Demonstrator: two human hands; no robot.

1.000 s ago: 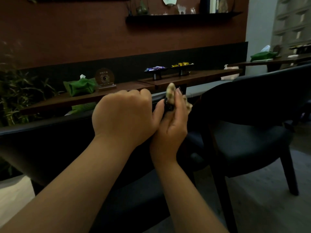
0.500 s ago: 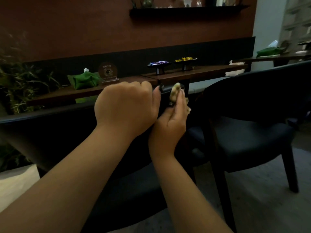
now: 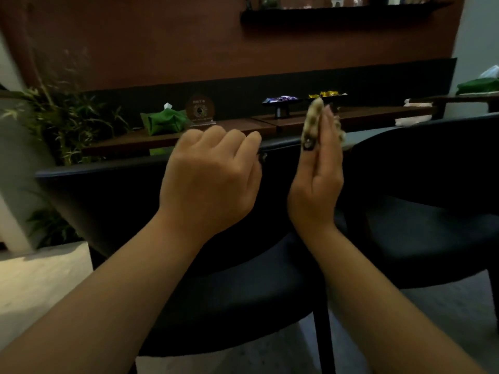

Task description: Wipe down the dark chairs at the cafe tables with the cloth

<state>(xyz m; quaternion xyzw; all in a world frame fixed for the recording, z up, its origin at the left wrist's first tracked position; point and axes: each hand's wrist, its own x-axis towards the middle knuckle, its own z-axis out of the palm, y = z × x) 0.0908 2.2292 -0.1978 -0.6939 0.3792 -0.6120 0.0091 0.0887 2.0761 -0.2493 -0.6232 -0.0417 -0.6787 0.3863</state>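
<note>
Dim reddish-brown wall (image 3: 162,41), perhaps wood-panelled

The left hand (image 3: 213,182) is held over the top rail of the near chair (image 3: 102,190). Just right of it, the cloth (image 3: 313,117) is held up by the right hand (image 3: 316,190). A second chair (image 3: 432,168) is placed right of that hand. The table (image 3: 270,125) is set behind both hands.
</note>
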